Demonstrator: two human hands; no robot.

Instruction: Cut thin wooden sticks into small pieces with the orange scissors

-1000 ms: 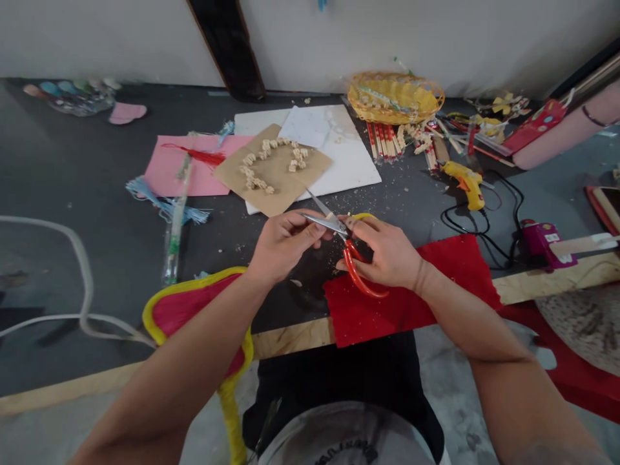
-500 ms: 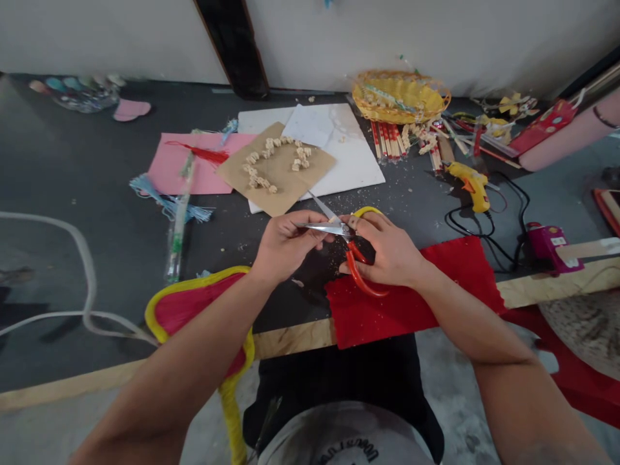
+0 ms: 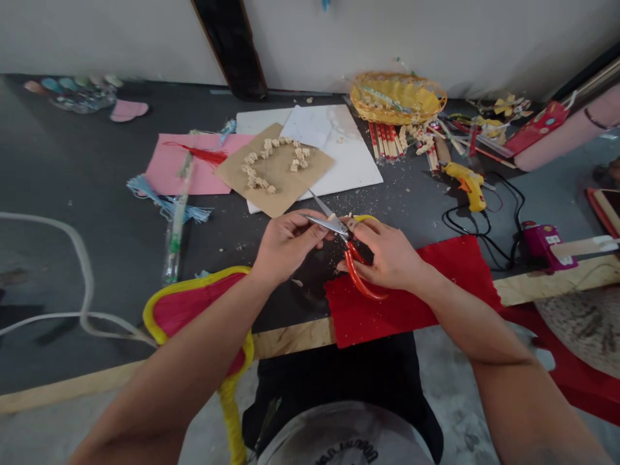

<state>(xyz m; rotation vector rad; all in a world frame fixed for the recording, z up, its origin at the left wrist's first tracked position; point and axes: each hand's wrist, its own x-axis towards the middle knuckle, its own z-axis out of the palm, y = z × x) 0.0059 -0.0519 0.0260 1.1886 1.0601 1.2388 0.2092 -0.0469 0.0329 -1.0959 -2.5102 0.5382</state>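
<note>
Pale grey wall (image 3: 121, 39), dark tabletop (image 3: 43, 152) with light wood edge (image 3: 293, 339), mottled grey floor (image 3: 456, 384), soft dim light

Your left hand's (image 3: 278, 248) fingertips are partly behind the scissors' (image 3: 334, 225) blade, so you can't tell just what they pinch; a pale bit (image 3: 332, 217) between the blades is too small to make out. Your right hand (image 3: 390, 255) covers part of the handles, and most of a yellow curve (image 3: 365, 218) behind it is hidden. Your left forearm (image 3: 203, 342) crosses the pink fan (image 3: 188, 300), whose yellow handle (image 3: 232, 413) runs off the bottom edge. Your shirt (image 3: 314, 433) is cut off there too, its lettering unreadable. The white cable (image 3: 80, 258) leaves at the left edge, the pink roll (image 3: 566, 135) at the right. The purple box's (image 3: 540, 242) label is too small to read.
</note>
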